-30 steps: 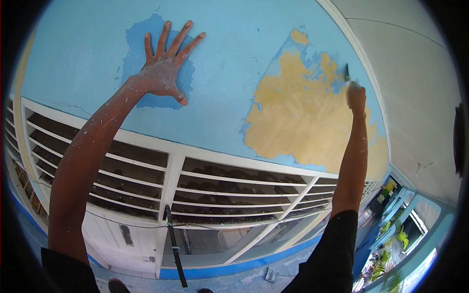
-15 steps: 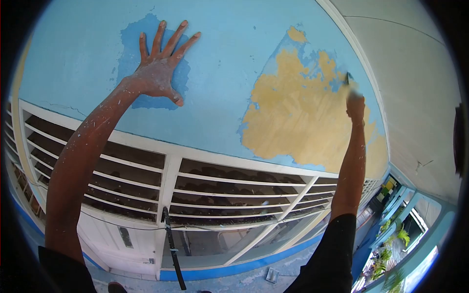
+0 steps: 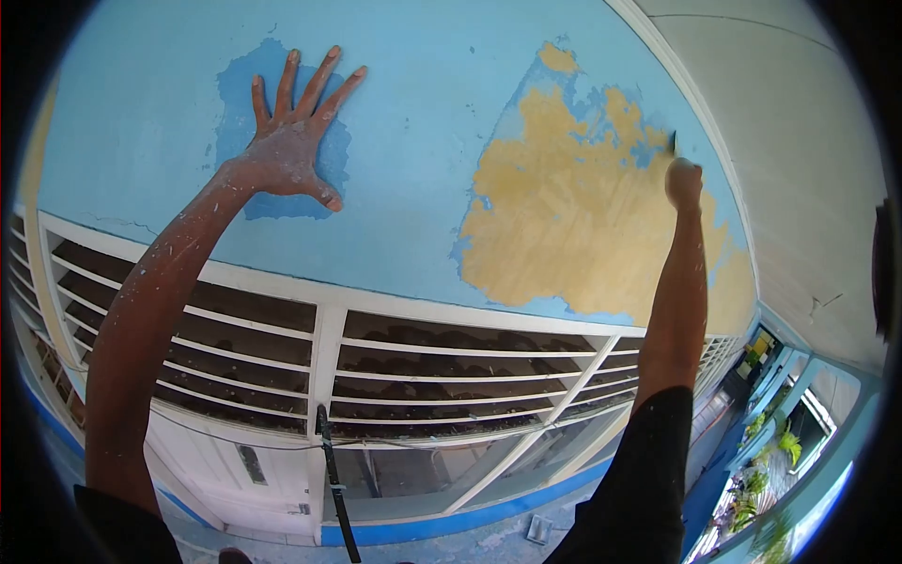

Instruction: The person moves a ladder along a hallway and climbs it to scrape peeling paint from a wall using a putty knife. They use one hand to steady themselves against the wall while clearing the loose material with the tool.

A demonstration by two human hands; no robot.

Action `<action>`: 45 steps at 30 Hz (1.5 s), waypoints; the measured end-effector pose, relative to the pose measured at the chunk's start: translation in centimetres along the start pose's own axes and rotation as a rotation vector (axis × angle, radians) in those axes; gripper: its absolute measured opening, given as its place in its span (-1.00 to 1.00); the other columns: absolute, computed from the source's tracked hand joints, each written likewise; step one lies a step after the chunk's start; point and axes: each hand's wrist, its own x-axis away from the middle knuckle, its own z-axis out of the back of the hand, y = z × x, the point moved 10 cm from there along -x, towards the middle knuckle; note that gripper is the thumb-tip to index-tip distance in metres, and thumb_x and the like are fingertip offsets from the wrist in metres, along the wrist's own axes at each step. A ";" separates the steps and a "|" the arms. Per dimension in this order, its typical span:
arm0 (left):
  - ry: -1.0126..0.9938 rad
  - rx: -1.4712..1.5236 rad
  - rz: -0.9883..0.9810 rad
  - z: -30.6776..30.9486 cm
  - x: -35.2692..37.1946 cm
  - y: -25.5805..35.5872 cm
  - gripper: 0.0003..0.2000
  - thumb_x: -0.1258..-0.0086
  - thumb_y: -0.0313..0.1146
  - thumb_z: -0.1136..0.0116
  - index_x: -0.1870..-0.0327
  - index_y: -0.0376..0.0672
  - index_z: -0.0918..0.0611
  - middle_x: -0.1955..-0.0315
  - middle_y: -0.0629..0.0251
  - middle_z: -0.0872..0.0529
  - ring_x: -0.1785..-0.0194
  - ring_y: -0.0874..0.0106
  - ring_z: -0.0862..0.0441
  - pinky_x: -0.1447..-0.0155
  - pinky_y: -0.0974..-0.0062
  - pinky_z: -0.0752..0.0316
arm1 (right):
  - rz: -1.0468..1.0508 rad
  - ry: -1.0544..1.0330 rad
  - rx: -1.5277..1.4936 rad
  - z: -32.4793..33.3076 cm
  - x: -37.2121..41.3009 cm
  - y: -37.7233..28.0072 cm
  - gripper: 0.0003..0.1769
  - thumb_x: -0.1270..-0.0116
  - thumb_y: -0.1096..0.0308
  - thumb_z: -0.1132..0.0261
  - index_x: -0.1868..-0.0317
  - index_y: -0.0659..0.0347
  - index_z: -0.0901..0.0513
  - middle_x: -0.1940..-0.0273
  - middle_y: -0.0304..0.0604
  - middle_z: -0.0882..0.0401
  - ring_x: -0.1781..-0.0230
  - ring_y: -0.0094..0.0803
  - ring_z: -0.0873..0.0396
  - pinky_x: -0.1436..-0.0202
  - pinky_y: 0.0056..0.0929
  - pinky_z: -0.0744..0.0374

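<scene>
My left hand (image 3: 289, 155) lies flat against the light blue wall (image 3: 413, 188), fingers spread, over a darker blue patch (image 3: 246, 103) where the top paint is gone. Up at the right, my right hand (image 3: 684, 183) is closed around a scraper (image 3: 673, 143). Only its thin dark blade shows, at the upper right edge of a large bare tan area (image 3: 564, 216); my fist hides the handle. Ragged bits of blue paint (image 3: 646, 153) remain just left of the blade. Pale dust coats my left hand and forearm.
Below the painted wall runs a row of slatted windows (image 3: 451, 367) with white frames. A black pole (image 3: 336, 489) stands upright in front of them. A small tray-like object (image 3: 539, 529) lies on the floor. Plants (image 3: 752, 484) are beyond the blue railing at right.
My right hand and the scraper have shifted slightly at the patch's upper right edge. My left hand stays pressed on the wall; the whole view has moved a little.
</scene>
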 end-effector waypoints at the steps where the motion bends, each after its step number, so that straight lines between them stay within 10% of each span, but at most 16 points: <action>1: -0.026 -0.001 0.011 -0.1 0.0 0.1 0.82 0.94 0.53 -0.62 -0.75 0.47 0.14 -0.76 0.36 0.37 -0.73 -0.09 0.65 -0.55 -0.63 0.63 | -0.129 0.094 -0.203 0.3 2.0 0.0 -0.62 -0.52 0.14 -0.20 0.23 0.30 -0.76 0.21 0.25 -0.78 0.20 0.28 -0.77 0.16 0.09 -0.74; 6: -0.129 -0.007 0.053 0.8 0.1 0.5 0.82 0.91 0.41 -0.70 -0.75 0.46 0.15 -0.77 0.37 0.37 -0.74 -0.09 0.62 -0.56 -0.63 0.60 | -0.225 0.125 -0.433 9.9 17.8 -10.2 -0.65 -0.53 0.17 -0.20 0.14 0.32 -0.74 0.23 0.44 -0.67 0.12 0.40 -0.68 0.08 0.25 -0.63; 20: -0.124 -0.022 0.065 0.5 0.0 0.3 0.83 0.95 0.42 -0.69 -0.74 0.50 0.18 -0.76 0.41 0.39 -0.74 -0.08 0.63 -0.58 -0.62 0.58 | -0.214 0.097 -0.443 9.1 18.5 -10.0 -0.60 -0.57 0.18 -0.21 -0.22 0.21 -0.75 0.28 0.31 -0.76 0.19 0.21 -0.78 0.12 0.07 -0.68; 25: -0.140 -0.003 0.060 0.5 0.0 0.5 0.84 0.96 0.42 -0.69 -0.74 0.49 0.18 -0.76 0.40 0.40 -0.74 -0.07 0.64 -0.58 -0.62 0.59 | -0.407 0.037 -0.599 9.3 13.9 -7.2 -0.62 -0.54 0.18 -0.17 0.05 0.33 -0.76 0.34 0.37 -0.72 0.27 0.36 -0.73 0.23 0.19 -0.67; 28: -0.141 0.011 0.057 0.5 0.1 0.4 0.84 0.93 0.38 -0.72 -0.74 0.49 0.19 -0.76 0.40 0.40 -0.74 -0.07 0.64 -0.58 -0.62 0.59 | -0.262 0.074 -0.456 5.6 13.4 -4.9 -0.66 -0.54 0.19 -0.17 0.08 0.27 -0.77 0.50 0.25 -0.66 0.63 0.00 -0.68 0.51 -0.02 -0.60; 30: -0.159 0.004 0.066 0.9 0.0 0.6 0.83 0.91 0.35 -0.74 -0.74 0.49 0.19 -0.76 0.39 0.40 -0.74 -0.08 0.64 -0.57 -0.62 0.59 | -0.286 0.026 -0.391 8.5 17.4 -8.0 -0.60 -0.52 0.14 -0.21 0.13 0.40 -0.71 0.26 0.45 -0.69 0.14 0.40 -0.69 0.12 0.19 -0.65; 38: -0.152 -0.027 0.064 0.5 0.1 0.5 0.82 0.88 0.33 -0.75 -0.74 0.49 0.19 -0.76 0.36 0.41 -0.73 -0.10 0.65 -0.56 -0.63 0.60 | -0.347 0.036 -0.585 10.8 13.8 -7.8 -0.61 -0.57 0.19 -0.15 0.22 0.37 -0.72 0.39 0.43 -0.66 0.38 0.39 -0.67 0.40 0.13 -0.63; 43: -0.072 -0.127 0.024 -0.5 -0.1 0.2 0.78 0.89 0.80 -0.33 -0.75 0.45 0.16 -0.76 0.29 0.38 -0.73 -0.12 0.63 -0.52 -0.67 0.63 | -0.176 0.066 -0.446 10.6 17.2 -9.7 -0.65 -0.55 0.24 -0.16 -0.02 0.33 -0.76 0.30 0.36 -0.73 0.24 0.28 -0.74 0.18 0.08 -0.68; 45: -0.117 -0.067 0.057 -0.1 0.1 0.3 0.80 0.91 0.53 -0.58 -0.75 0.47 0.17 -0.76 0.35 0.39 -0.73 -0.10 0.64 -0.54 -0.65 0.63 | -0.267 0.053 -0.512 11.3 18.3 -10.9 -0.66 -0.53 0.23 -0.18 -0.01 0.28 -0.78 0.24 0.39 -0.72 0.14 0.31 -0.73 0.09 0.10 -0.68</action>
